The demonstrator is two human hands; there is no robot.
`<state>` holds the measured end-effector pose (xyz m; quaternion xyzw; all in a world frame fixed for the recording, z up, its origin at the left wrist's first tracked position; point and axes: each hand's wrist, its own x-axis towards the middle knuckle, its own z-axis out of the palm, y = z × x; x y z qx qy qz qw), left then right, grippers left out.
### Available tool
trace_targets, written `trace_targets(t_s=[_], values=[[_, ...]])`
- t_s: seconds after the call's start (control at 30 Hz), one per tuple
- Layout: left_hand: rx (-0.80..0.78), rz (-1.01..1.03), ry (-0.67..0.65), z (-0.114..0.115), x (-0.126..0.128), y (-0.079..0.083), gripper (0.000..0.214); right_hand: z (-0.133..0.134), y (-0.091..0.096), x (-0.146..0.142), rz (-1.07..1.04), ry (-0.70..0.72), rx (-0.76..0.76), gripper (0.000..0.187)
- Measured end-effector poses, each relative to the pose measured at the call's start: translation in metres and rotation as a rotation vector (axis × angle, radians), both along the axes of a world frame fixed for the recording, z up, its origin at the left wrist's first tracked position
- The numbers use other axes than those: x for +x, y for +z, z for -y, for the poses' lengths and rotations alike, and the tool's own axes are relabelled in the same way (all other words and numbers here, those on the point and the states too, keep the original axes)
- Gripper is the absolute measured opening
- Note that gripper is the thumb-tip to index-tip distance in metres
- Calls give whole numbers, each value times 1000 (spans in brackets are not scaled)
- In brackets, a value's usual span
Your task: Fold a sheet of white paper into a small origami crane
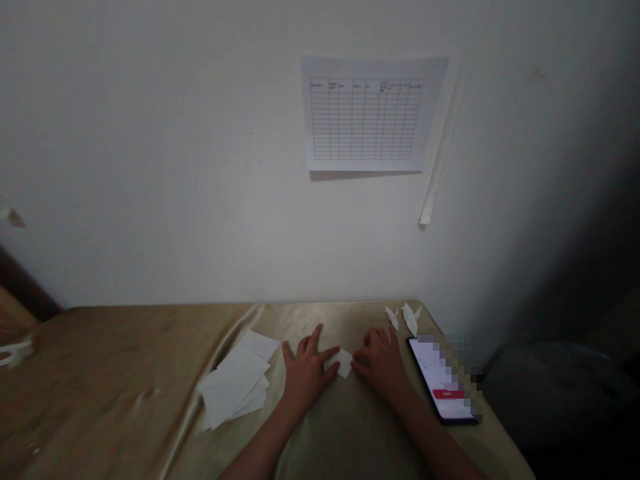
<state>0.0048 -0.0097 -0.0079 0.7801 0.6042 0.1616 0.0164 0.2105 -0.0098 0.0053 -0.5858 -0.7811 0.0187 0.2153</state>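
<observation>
A small folded piece of white paper [343,364] lies on the cloth-covered table between my two hands. My left hand [311,360] has its thumb and index finger closed on the paper's left side, while its other fingers spread outward. At the paper's right corner, my right hand [379,357] pinches with thumb and index finger, the remaining fingers curled. Left of my left hand, several white paper sheets [237,373] lie in a loose, fanned pile. Beyond my right hand sit two small folded paper figures [411,319] with pointed ends.
A phone [440,380] with a lit screen lies at the table's right side. The table [115,380] meets a white wall bearing a printed chart [367,117]. A dark rounded object [555,393] stands past the right edge. Folds run through the cloth on the left.
</observation>
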Motion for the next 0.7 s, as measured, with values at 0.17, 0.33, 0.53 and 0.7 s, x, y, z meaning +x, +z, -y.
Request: trace_targets(t_s=[0.17,0.33,0.53,0.7], values=[[-15,20,-6,1,0,1,35,2,5,-1,32,23,8,9],[-28,28,1,2,1,1,39,2,1,-3,55,31,17,14],[-46,40,-8,1,0,1,40,0,-13,-11,13,-4,8,15],[-42,58,-23,-1,-2,2,35,-3,-18,-12,-67,44,-32,26]])
